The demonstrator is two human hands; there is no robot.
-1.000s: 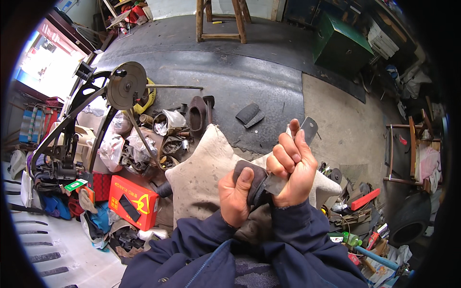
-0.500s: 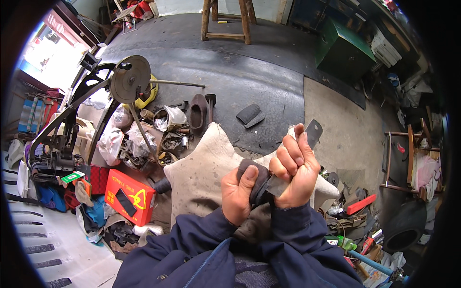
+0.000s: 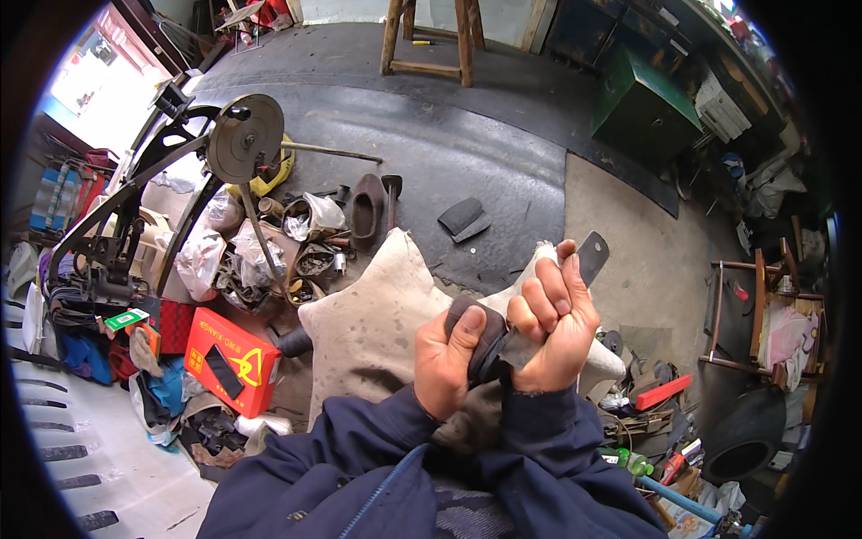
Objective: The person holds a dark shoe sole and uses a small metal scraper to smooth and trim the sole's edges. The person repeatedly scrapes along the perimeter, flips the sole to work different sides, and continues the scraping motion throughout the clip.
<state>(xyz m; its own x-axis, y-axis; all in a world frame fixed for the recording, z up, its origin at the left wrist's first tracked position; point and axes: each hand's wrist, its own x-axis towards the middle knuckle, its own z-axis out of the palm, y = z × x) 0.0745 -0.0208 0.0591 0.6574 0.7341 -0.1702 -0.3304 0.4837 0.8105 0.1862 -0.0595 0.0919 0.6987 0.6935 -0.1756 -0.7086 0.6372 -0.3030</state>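
My left hand (image 3: 443, 359) is closed around a dark, curved piece (image 3: 488, 334) that looks like rubber or a shoe heel, thumb pressed along its top. Wrapped in my right hand (image 3: 558, 314) is a flat steel knife (image 3: 592, 255); its holed end sticks out above the fist. The lower part of the blade meets the dark piece between both hands, though the exact contact is partly hidden. Beneath them a stained, pale hide-like apron (image 3: 368, 310) covers my lap.
At left stands a hand-cranked sewing machine (image 3: 244, 139), with a red box (image 3: 256, 377) below it bearing a phone (image 3: 224, 371). Dark rubber pieces (image 3: 463, 218), a shoe-shaped form (image 3: 366, 214) and a hammer (image 3: 391, 189) lie ahead. Scraps (image 3: 660, 382) and a tyre (image 3: 743, 445) sit at right.
The view has shifted slightly. Both hands keep their grips, and the knife against the dark piece has barely moved.
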